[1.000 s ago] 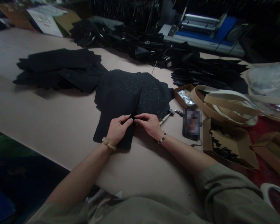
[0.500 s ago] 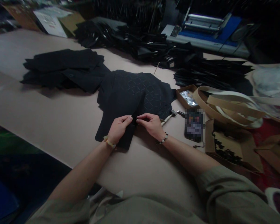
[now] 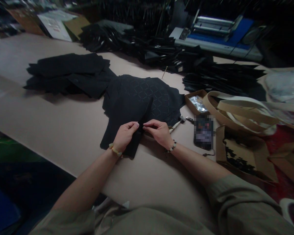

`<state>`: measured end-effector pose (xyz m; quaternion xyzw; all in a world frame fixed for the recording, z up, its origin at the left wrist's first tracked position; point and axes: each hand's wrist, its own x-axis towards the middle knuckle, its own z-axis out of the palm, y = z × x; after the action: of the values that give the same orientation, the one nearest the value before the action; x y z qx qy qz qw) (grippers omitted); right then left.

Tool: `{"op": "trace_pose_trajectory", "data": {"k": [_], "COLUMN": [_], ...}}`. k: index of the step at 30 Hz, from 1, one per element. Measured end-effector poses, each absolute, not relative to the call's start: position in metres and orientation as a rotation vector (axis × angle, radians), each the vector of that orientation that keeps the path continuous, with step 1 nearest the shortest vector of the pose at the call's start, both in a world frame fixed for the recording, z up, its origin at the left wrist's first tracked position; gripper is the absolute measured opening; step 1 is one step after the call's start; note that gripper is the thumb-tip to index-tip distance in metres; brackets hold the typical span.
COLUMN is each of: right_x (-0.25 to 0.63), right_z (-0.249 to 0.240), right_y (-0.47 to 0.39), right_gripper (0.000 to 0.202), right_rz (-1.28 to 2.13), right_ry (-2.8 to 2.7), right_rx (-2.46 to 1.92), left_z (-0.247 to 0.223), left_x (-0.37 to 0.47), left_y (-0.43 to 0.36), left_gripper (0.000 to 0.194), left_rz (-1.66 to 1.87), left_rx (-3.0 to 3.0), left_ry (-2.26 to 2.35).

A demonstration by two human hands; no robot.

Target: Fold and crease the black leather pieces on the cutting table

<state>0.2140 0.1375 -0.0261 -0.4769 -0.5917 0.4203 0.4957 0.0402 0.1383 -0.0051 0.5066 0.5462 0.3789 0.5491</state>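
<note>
My left hand [image 3: 124, 134] grips a flat black panel [image 3: 121, 120] near its right edge, thumb on top. The panel looks like fabric or thin leather; its lower end hangs over the pale table. Close by on the right, my right hand [image 3: 159, 131] is pinched at the same edge, its thumb and forefinger closed on something small and dark that I cannot make out. Behind both hands lies a heap of black panels [image 3: 154, 93], the top one marked with a diamond pattern.
Another black panel stack [image 3: 68, 73] lies at left. To the right are a hammer [image 3: 177, 124], a phone [image 3: 204, 132], a cardboard box of small black parts [image 3: 245, 150], a small box with shiny pieces [image 3: 198, 102] and coiled beige strips [image 3: 242, 111]. More black pieces [image 3: 147, 49] line the back.
Both hands stay at the panel's edge, with barely any movement of the fingers. The whole view has shifted very slightly.
</note>
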Motion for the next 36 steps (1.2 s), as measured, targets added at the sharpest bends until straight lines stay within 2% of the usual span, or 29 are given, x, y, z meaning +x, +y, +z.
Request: {"op": "trace_pose_trajectory", "data": {"k": [12,19,27,29,31,32,36], "right_x": [0.215,0.217,0.217,0.218,0.219,0.219,0.22], "right_z": [-0.023,-0.022,-0.027,-0.027,-0.024,-0.021,-0.01], "right_y": [0.137,0.139,0.142,0.141,0.137,0.135,0.126], "right_gripper": [0.009,0.016,0.03,0.044,0.059,0.06,0.027], "right_rz": [0.986,1.102,1.153,0.99,0.689,0.526,0.14], "right_ry": [-1.5,-1.427,-1.44,-1.486,-1.607,-1.695,-2.036], "right_rx": [-1.067,-1.128,-1.165,-1.161,-1.168,-1.169,-1.139], "left_z": [-0.013,-0.001,0.001,0.002,0.004,0.006,0.01], "left_x": [0.037,0.037,0.033,0.031,0.028,0.026,0.017], "left_y": [0.14,0.135,0.133,0.133,0.134,0.134,0.134], "left_gripper": [0.04,0.036,0.024,0.023,0.022,0.022,0.022], "left_rz": [0.931,0.913,1.016,1.027,1.014,0.987,0.811], "left_rx": [1.354,1.495,1.772,1.888,2.041,2.127,2.488], "left_ry": [1.276,1.257,1.283,1.261,1.222,1.207,1.195]}}
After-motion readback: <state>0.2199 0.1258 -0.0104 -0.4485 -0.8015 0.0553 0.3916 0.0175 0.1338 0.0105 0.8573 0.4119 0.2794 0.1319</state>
